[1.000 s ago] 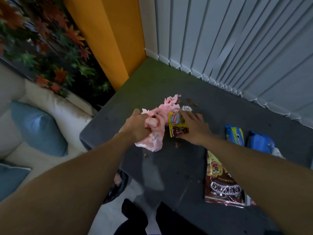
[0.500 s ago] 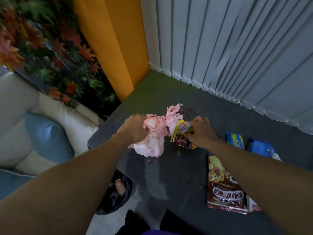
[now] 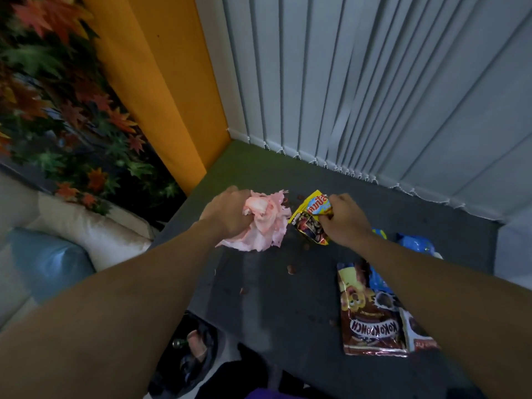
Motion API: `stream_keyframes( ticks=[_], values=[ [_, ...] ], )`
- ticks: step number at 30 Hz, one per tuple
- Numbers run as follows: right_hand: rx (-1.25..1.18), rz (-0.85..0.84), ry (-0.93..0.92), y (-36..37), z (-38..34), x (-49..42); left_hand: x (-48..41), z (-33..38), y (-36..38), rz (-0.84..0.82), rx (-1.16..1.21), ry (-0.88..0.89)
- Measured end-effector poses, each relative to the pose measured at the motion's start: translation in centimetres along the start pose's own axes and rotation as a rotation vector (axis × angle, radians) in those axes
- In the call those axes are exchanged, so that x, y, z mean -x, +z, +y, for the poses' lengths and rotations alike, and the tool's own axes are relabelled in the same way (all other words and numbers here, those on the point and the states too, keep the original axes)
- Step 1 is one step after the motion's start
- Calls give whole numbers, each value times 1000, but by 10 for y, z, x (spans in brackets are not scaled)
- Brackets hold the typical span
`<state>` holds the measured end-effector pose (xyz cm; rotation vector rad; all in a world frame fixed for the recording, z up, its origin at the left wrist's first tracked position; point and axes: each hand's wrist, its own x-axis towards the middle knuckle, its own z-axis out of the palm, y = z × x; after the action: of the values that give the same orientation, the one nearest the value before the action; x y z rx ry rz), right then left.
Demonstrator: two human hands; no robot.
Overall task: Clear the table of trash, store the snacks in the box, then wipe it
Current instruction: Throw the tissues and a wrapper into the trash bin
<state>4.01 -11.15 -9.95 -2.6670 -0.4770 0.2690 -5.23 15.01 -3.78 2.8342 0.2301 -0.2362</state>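
My left hand (image 3: 227, 216) grips a crumpled pink plastic bag (image 3: 266, 226) held just above the dark grey table (image 3: 288, 312). Beside it, my right hand (image 3: 344, 220) pinches a torn yellow snack wrapper (image 3: 309, 218) lifted off the table. A brown Koko Krunch bag (image 3: 368, 315) lies flat at the front right, with a white-edged packet (image 3: 417, 332) tucked under its right side. Blue snack packets (image 3: 414, 244) sit behind my right forearm, partly hidden. Brown crumbs (image 3: 292, 269) are scattered over the tabletop.
A black trash bag (image 3: 193, 355) with items inside sits on the floor below the table's left edge. A cream sofa with a blue cushion (image 3: 49, 263) stands at left. Vertical blinds (image 3: 374, 96) and an orange wall (image 3: 161, 82) back the table.
My right hand has picked the yellow wrapper up off the table and raised it beside the pink bag. My left hand keeps gripping the pink bag.
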Motion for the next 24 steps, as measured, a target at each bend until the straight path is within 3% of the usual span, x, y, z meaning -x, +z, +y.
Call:
stream_keyframes(
  ticks=[6,18,24],
  values=[
    [-58,48,76,3,12,4,-31,5,18,-110,68,42],
    [-47,80,255,26,29,-6,-104,0,77,-529,-18,178],
    [-27,80,259,36,27,-9,-111,-4,92,-493,-113,173]
  ],
)
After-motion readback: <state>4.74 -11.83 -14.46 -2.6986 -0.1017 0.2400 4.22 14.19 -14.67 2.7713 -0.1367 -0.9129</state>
